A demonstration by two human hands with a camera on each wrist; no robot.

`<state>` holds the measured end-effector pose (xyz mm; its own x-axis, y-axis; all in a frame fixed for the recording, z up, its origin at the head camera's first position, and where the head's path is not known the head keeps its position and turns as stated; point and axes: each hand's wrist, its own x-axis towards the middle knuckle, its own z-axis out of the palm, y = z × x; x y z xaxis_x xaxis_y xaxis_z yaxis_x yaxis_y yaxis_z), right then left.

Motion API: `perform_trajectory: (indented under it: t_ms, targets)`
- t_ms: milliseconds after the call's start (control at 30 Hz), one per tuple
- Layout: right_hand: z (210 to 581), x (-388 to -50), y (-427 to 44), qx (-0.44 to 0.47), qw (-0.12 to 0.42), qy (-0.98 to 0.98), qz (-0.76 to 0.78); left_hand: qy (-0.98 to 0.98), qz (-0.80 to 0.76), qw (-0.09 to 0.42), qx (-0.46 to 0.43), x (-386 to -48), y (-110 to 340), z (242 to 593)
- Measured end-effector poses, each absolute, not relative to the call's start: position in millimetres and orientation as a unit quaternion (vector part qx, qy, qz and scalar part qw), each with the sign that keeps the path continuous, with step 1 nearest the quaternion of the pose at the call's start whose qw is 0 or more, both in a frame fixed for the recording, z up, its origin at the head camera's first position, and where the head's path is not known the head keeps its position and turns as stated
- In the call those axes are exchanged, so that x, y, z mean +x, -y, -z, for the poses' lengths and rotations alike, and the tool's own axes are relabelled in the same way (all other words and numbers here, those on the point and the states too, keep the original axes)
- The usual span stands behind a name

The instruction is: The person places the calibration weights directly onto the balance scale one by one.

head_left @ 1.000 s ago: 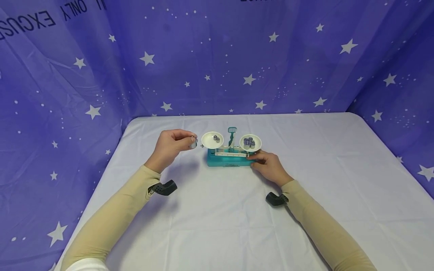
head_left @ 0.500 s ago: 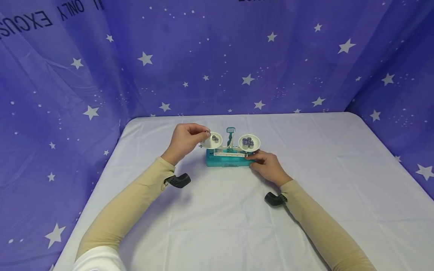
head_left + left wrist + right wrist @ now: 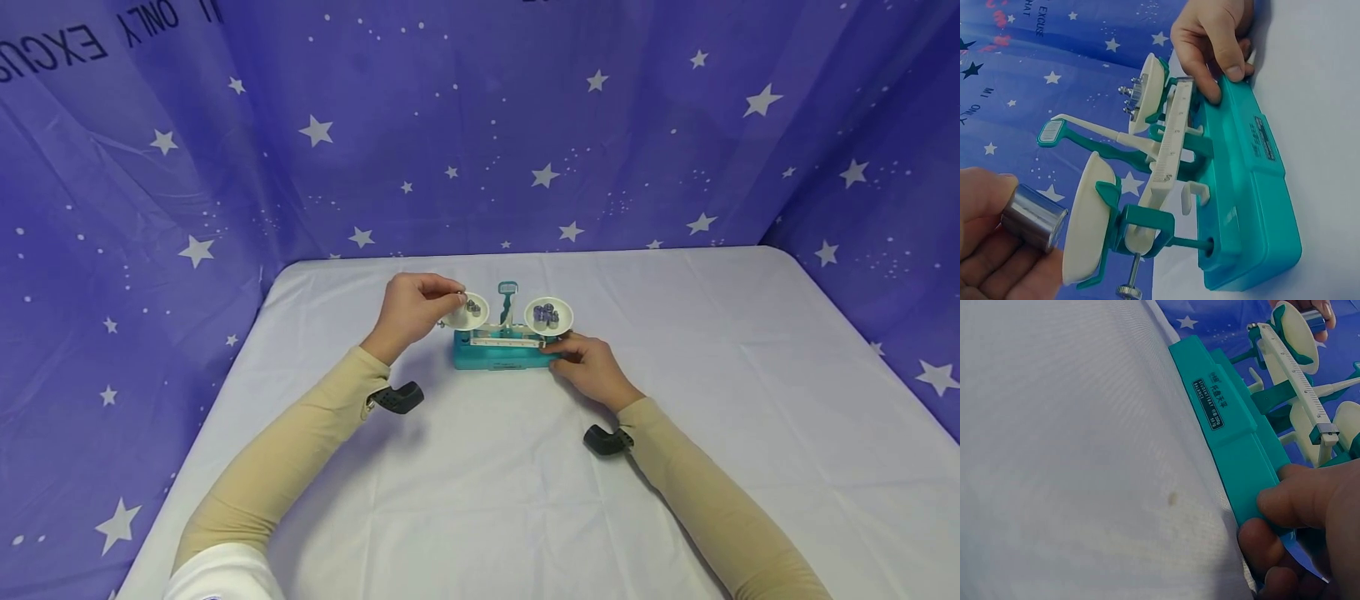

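Observation:
A teal tray balance with two white pans stands on the table. My left hand pinches a shiny cylindrical metal weight at the left pan. In the left wrist view the weight is tilted beside the pan's face; whether it touches is unclear. Small metal weights sit in that pan. Several more weights stand together in the right pan. With thumb and curled fingers, my right hand grips the right end of the teal base.
A white cloth covers the table under the balance. Purple star-patterned curtains hang behind and at both sides. The balance's upright pointer plate rises between the pans.
My left hand has carried the metal weight rightward from beside the balance to the left pan, mostly in the first half second. The right hand has kept its grip on the base.

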<state>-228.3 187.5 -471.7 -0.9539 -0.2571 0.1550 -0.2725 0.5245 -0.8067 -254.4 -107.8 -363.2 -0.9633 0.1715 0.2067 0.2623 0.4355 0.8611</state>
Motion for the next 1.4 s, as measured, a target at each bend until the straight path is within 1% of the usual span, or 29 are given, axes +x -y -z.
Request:
perform_trajectory:
  t_ms: [567,767,1100,1400]
  targets:
    - [469.3,-226.7,-186.3,0.153,0.011,0.872,-0.464,0.882,0.422,0.089,-0.19,-254.9,103.9,363.9]
    - [471.1,-228.0,-186.6,0.153,0.013,0.872,-0.465,0.893,0.384,0.113,-0.205,-253.0,101.5,364.1]
    - [470.7,-228.5,-187.1,0.15,0.01,0.872,-0.466,0.899,0.363,0.125,-0.212,-250.2,99.8,361.3]
    - [469.3,-227.0,-186.4,0.145,0.007,0.873,-0.465,0.889,0.372,0.153,-0.22,-247.5,105.3,360.2]
